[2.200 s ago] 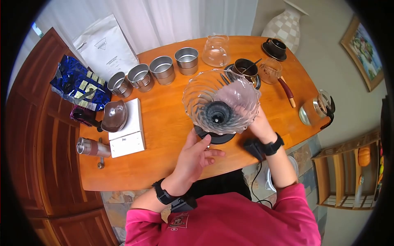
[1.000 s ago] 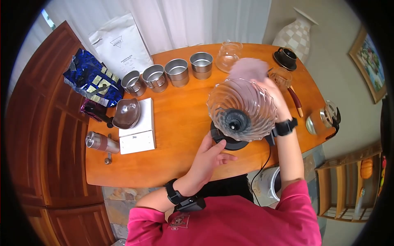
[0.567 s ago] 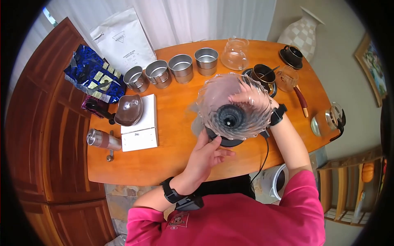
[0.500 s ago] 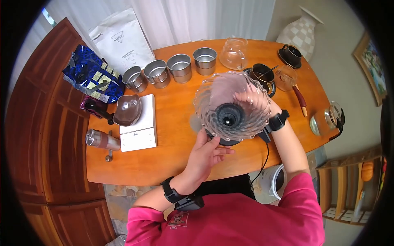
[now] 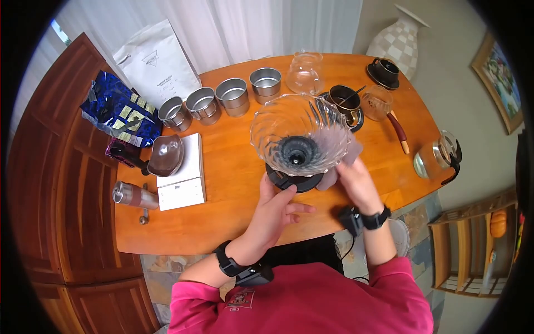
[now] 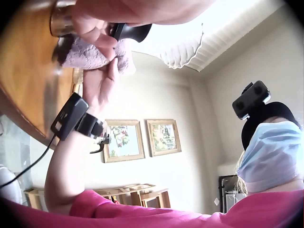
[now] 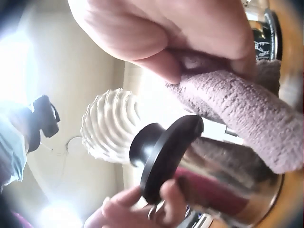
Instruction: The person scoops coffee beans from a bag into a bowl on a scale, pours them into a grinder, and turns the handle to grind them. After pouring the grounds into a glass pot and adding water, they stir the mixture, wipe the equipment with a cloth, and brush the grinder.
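Observation:
A clear glass coffee dripper [image 5: 272,125] with swirled ribs and a scalloped rim stands tilted over the table's front part. My left hand [image 5: 268,214] grips its round black base [image 5: 303,183], thumb on top and fingers beneath. On the dripper's right side, my right hand [image 5: 359,186] holds a mauve cloth [image 5: 351,153], partly seen through the glass. In the right wrist view the bunched cloth [image 7: 242,109] lies under the curled fingers, close beside the black base [image 7: 166,156]. The left wrist view shows the cloth [image 6: 85,54] behind my left hand.
Several steel cups [image 5: 232,97] line the back, beside a glass server [image 5: 305,75]. To the left are a white scale [image 5: 183,181], a brown dish [image 5: 166,156], a hand grinder [image 5: 133,196] and coffee bags [image 5: 158,69]. A glass kettle [image 5: 428,161] stands right.
My right hand has moved with the cloth from the dripper's far side round to its right and nearer me. The left hand keeps its grip on the base.

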A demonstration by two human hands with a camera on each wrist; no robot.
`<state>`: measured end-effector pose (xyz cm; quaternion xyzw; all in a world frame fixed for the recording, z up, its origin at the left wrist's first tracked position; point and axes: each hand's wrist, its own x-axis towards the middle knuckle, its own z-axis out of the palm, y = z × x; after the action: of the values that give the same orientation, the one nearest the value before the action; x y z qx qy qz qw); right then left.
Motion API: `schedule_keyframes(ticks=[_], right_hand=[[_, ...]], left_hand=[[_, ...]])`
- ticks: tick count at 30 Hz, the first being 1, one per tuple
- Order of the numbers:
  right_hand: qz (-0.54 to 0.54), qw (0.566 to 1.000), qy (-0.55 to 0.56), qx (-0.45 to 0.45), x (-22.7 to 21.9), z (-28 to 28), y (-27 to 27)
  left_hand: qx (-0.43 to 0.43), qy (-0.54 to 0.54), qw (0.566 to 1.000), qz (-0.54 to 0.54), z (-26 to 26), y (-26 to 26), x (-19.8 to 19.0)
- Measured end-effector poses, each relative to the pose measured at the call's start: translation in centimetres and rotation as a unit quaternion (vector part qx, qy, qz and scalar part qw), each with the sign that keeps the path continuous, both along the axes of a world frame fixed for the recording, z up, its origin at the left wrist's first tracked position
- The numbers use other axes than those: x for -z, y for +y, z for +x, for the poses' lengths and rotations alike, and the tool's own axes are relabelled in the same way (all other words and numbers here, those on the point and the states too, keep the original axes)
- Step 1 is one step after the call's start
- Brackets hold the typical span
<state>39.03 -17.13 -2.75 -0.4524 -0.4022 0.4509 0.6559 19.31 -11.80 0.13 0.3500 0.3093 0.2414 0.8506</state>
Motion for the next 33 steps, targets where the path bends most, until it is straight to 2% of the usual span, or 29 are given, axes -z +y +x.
schedule_keyframes(ticks=[2,3,5,9,10,11,13,14,15,17,19,23,25,27,29,30,31,32,33], right_hand=[[-0.001,0.997,-0.079,0.017,1.2,-1.4,-1.0],[0.012,0.990,-0.130,0.061,1.7,-2.0,-1.6],[0.013,0.988,-0.104,0.112,1.9,-3.7,-2.7],[0.011,0.959,-0.212,0.187,2.3,-6.8,-4.3],[0.017,0.968,-0.157,0.193,1.7,-7.7,-4.5],[0.018,0.968,-0.158,0.196,2.1,-7.9,-5.1],[-0.009,0.989,-0.122,0.081,2.9,-8.2,-5.9],[-0.011,0.995,-0.064,0.076,3.1,-8.2,-6.0],[-0.011,0.995,-0.064,0.078,3.0,-7.8,-6.1],[-0.003,0.971,0.144,0.188,2.6,-6.3,-5.9],[0.073,0.941,0.172,0.281,1.1,-4.4,-5.0],[0.090,0.946,0.130,0.284,0.8,-1.3,-3.3],[0.030,0.982,0.108,0.155,0.8,-1.1,-2.4],[-0.015,0.988,0.142,0.060,1.0,-1.5,-1.3],[-0.036,0.973,0.226,-0.036,0.7,-2.3,-0.7],[-0.037,0.973,0.227,-0.035,1.6,-2.1,-0.4],[-0.027,0.931,0.341,-0.130,3.4,-1.7,0.1],[-0.016,0.867,0.446,-0.222,4.7,-1.5,0.4],[-0.015,0.867,0.447,-0.220,5.2,-1.8,0.2]], left_hand=[[0.043,-0.007,0.999,-0.019,-0.4,0.5,-0.8],[0.043,-0.006,0.999,-0.017,-0.5,0.9,-0.9],[0.066,-0.034,0.995,-0.063,-0.7,1.6,-0.9],[0.072,-0.045,0.993,-0.076,-0.5,2.2,-0.3],[0.071,-0.044,0.995,-0.061,-0.5,2.2,-0.2],[0.068,-0.043,0.996,-0.045,-0.5,2.2,0.0],[0.071,-0.051,0.995,-0.049,-0.6,2.3,0.3],[0.071,-0.057,0.994,-0.053,-0.6,2.3,0.4],[0.072,-0.057,0.994,-0.053,-0.8,2.3,0.5],[0.067,-0.057,0.994,-0.066,-1.1,2.3,0.6],[0.070,-0.059,0.993,-0.067,-1.8,2.3,1.1],[0.071,-0.058,0.993,-0.079,-2.9,1.4,1.2],[0.082,-0.072,0.990,-0.089,-3.5,1.0,1.5],[0.090,-0.083,0.987,-0.101,-3.9,0.6,1.5],[0.105,-0.110,0.977,-0.151,-4.1,0.0,0.5],[0.105,-0.109,0.977,-0.152,-4.2,-0.2,-0.1],[0.116,-0.117,0.975,-0.148,-4.2,-0.4,-0.8],[0.128,-0.125,0.973,-0.143,-4.2,-0.4,-1.2],[0.129,-0.124,0.973,-0.144,-4.2,-0.2,-1.2]])
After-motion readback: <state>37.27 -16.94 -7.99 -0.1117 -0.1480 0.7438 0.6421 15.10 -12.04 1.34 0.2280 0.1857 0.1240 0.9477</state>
